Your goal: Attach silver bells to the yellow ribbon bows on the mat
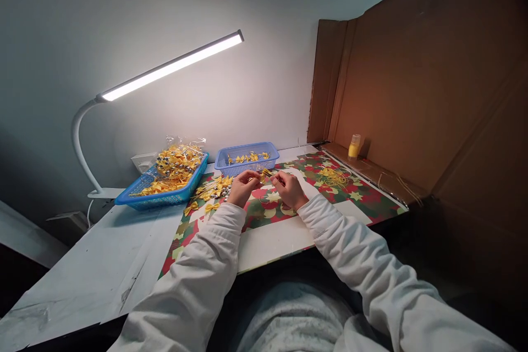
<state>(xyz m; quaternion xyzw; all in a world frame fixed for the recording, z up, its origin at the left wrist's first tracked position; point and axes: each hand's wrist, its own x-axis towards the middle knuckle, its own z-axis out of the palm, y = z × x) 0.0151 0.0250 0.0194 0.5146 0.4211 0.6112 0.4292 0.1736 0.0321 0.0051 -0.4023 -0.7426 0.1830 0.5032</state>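
Over the patterned mat, my left hand (244, 188) is closed, its thumb and index finger pinching a small yellow ribbon bow (264, 175). My right hand (290, 190) is closed too, close to the bow's right side. From its fingertips a thin dark pointed tool (270, 174) reaches to the bow; its exact kind is too small to tell. Beside my left hand lies a loose pile of yellow bows (218, 188) with small silvery bells among them. Two single bows (212, 207) rest nearer to me.
A blue basket (165, 198) heaped with bows and bells stands left, a smaller blue-violet basket (247, 166) behind my hands. Yellow cords (333, 177) lie right. A small yellow bottle (353, 147) stands by the cardboard wall (404, 82). A lit lamp (173, 66) reaches over from the left.
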